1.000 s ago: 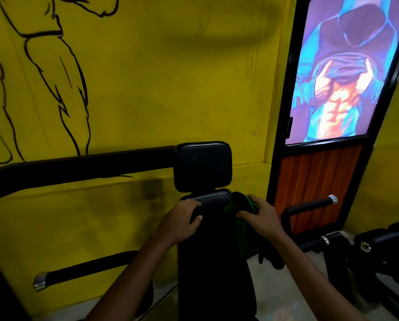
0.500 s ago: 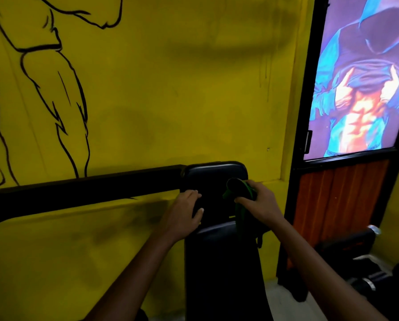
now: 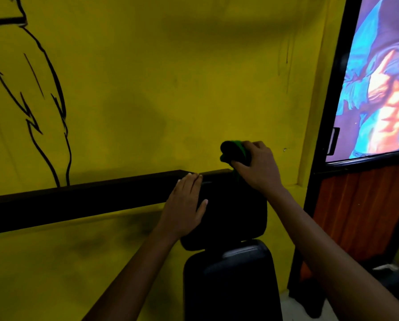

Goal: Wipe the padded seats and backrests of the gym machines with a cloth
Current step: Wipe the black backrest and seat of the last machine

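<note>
Left hand (image 3: 185,205) flat, fingers straight, pressed against left edge of black padded headrest (image 3: 235,212). Right hand (image 3: 258,167) curled tight round bunched dark green cloth (image 3: 233,154), at headrest's top right corner, close to yellow wall (image 3: 159,89). Black backrest pad (image 3: 230,281) just below headrest. Black machine bar (image 3: 78,200) stretching left. Poster door (image 3: 379,89) far right.

A gym: black padded machine backrest (image 3: 230,212), muscular figure drawn on the yellow wall (image 3: 170,77), physique poster (image 3: 379,89).
</note>
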A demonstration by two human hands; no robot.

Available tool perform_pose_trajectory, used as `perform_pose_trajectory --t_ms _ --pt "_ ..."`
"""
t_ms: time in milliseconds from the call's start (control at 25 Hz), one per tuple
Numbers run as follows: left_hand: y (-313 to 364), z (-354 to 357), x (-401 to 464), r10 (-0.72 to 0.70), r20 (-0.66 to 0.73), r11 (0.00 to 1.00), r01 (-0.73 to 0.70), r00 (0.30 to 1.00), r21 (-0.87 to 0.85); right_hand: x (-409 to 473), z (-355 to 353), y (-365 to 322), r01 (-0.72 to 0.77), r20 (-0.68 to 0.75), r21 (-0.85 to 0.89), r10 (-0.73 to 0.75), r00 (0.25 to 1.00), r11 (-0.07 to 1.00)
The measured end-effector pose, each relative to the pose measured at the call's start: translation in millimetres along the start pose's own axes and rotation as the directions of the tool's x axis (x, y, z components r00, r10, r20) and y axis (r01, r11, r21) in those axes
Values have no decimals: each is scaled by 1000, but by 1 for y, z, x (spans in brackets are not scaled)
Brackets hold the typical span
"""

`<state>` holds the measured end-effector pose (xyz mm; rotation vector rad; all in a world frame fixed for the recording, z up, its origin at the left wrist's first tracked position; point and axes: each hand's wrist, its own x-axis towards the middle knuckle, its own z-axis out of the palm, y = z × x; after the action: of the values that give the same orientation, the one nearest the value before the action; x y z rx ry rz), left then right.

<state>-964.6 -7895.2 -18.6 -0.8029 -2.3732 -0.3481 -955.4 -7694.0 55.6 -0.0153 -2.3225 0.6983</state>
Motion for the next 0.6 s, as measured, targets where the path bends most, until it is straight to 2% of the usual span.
perform_pose_trajectory --t_ms 80,120,240,280,320,400,440,520,600 --pt "-4 9 0 20 -18 998 -19 1000 55 -1 28 -3 97 118 -248 -69 991 964" --pt "-7 12 0 29 -44 997 -27 999 67 -5 39 -4 168 155 -314 -124 980 934" --pt "-14 16 2 67 -119 997 -61 991 54 -3 40 16 337 238 -330 -268 934 882" --pt "-16 15 2 77 -120 997 -74 990 25 5 33 29 324 239 -340 -253 938 883" --pt "-16 14 3 77 -126 997 -79 989 -8 14 24 42 242 219 -354 -172 960 903" --pt "-15 16 2 20 -165 995 -36 986 -94 25 12 54 -12 144 -307 59 988 952" --pt "-15 16 1 -35 -189 988 5 981 -154 23 13 49 -75 123 -311 118 985 948" --pt "-14 18 0 -127 -230 963 64 965 -261 14 31 19 49 122 -385 -2 993 921" --pt "-19 18 0 -147 -209 947 77 967 -311 2 50 -14 245 183 -336 -192 964 909"
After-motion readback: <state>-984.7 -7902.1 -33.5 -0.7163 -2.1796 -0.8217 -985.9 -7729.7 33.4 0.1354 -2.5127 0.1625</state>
